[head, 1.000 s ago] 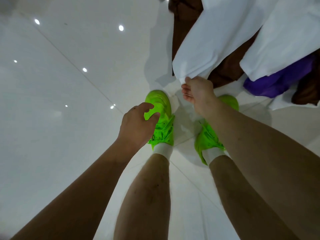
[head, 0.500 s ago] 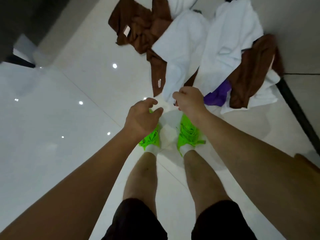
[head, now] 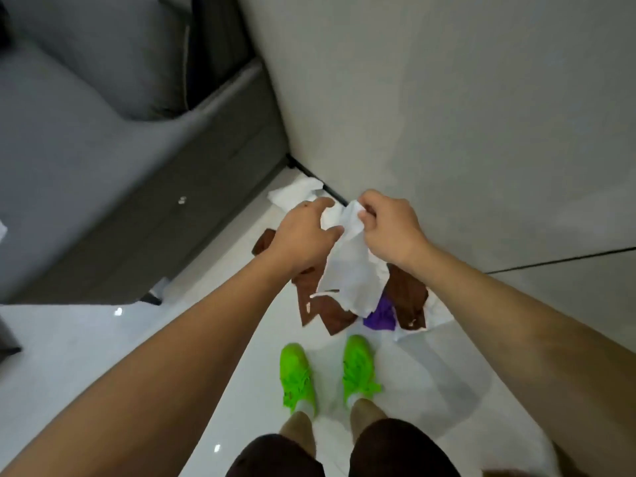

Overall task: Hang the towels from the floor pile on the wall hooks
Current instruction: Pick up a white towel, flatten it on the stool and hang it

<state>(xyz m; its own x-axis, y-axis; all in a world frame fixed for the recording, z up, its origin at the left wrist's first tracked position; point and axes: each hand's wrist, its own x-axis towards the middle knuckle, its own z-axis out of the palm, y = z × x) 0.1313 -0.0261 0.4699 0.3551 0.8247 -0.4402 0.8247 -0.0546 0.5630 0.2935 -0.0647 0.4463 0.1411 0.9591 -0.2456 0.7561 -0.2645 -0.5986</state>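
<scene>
A white towel (head: 351, 270) hangs in the air above the floor pile, held at its top edge by both hands. My right hand (head: 389, 232) pinches one upper corner. My left hand (head: 303, 235) grips the towel's top beside it. Below lies the pile: brown towels (head: 409, 297), a purple one (head: 380, 316) and more white ones (head: 296, 196), on the glossy white floor at the foot of the grey wall (head: 447, 98). No wall hooks are in view.
A grey sofa (head: 103, 160) fills the left side, close to the pile. My bright green shoes (head: 296, 376) stand just in front of the towels. A dark baseboard strip (head: 320, 182) runs along the wall's foot.
I have straightened up and the view rose from the floor to the wall. The white towel lifted off the pile, and my left hand closed on its top edge beside my right.
</scene>
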